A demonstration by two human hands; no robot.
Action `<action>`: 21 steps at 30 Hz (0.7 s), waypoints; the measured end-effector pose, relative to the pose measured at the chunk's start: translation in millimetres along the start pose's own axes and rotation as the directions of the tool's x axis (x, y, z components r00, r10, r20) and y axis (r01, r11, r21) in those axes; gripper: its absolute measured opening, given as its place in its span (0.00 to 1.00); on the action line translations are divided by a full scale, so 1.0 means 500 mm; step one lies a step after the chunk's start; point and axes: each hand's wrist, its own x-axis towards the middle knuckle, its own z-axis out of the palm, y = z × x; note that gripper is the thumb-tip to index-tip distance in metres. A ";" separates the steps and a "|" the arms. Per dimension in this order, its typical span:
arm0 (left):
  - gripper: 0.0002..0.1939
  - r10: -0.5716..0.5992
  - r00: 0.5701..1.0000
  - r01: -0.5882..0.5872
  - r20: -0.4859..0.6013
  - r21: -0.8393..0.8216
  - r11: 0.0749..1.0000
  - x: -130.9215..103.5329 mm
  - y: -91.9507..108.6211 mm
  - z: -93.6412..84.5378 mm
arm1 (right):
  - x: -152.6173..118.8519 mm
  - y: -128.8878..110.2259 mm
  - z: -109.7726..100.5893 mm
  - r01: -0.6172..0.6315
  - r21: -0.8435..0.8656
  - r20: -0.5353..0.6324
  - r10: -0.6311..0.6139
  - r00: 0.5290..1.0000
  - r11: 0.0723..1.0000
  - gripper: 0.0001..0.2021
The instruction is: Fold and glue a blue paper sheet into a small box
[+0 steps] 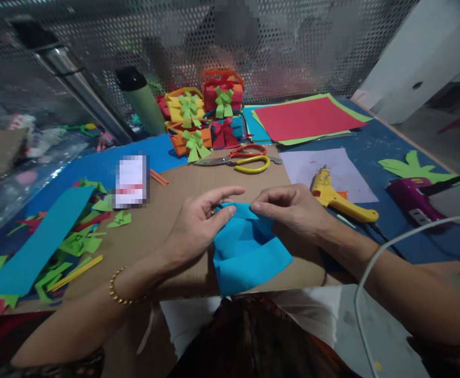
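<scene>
A folded blue paper box (249,257) rests at the front edge of the brown cardboard sheet (143,257). My left hand (202,220) pinches its far rim at the left, thumb on the near side and index finger stretched out above. At the right end of that same rim, the thumb and fingers of my right hand (288,210) are closed on the paper. Behind the hands lie scissors (233,158) with one red and one yellow handle. Right of my right hand is a yellow hot glue gun (340,199) on a pale purple sheet (332,163).
Small paper gift bags with bows (198,113) stand at the back, beside stacked coloured sheets (312,118). Left are a blue strip (44,236) and green scraps (82,241). A green bottle (143,100), a purple power socket (414,202) and a white cable (375,257) are also around.
</scene>
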 end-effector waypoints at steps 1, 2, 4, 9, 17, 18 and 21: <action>0.19 -0.011 1.000 0.012 0.011 -0.023 1.000 0.001 -0.001 0.001 | 0.000 0.002 0.000 0.002 -0.001 -0.008 -0.002 1.000 1.000 0.22; 0.18 -0.027 0.999 0.028 0.019 -0.048 0.998 0.002 -0.001 0.001 | 0.000 0.003 0.000 0.007 -0.007 -0.017 -0.007 1.000 1.000 0.20; 0.16 -0.068 0.998 0.069 0.018 -0.087 0.994 0.004 -0.003 0.000 | 0.000 0.006 -0.002 0.026 -0.025 -0.034 -0.026 0.999 0.999 0.18; 0.13 -0.158 0.987 0.150 -0.038 -0.154 0.977 0.007 -0.006 -0.001 | 0.002 0.007 -0.007 0.056 -0.080 -0.055 -0.061 0.997 0.995 0.17; 0.11 -0.226 0.972 0.229 0.057 -0.411 0.882 0.017 0.001 -0.009 | 0.004 0.008 -0.011 0.006 0.017 -0.080 -0.005 0.997 1.000 0.18; 0.10 -0.243 0.967 0.252 0.076 -0.433 0.865 0.019 0.003 -0.011 | 0.004 0.008 -0.011 -0.007 0.031 -0.090 0.010 0.996 0.999 0.19; 0.11 -0.262 0.961 0.275 0.091 -0.436 0.857 0.022 0.008 -0.016 | 0.004 0.006 -0.013 -0.020 0.038 -0.090 0.023 0.996 0.999 0.21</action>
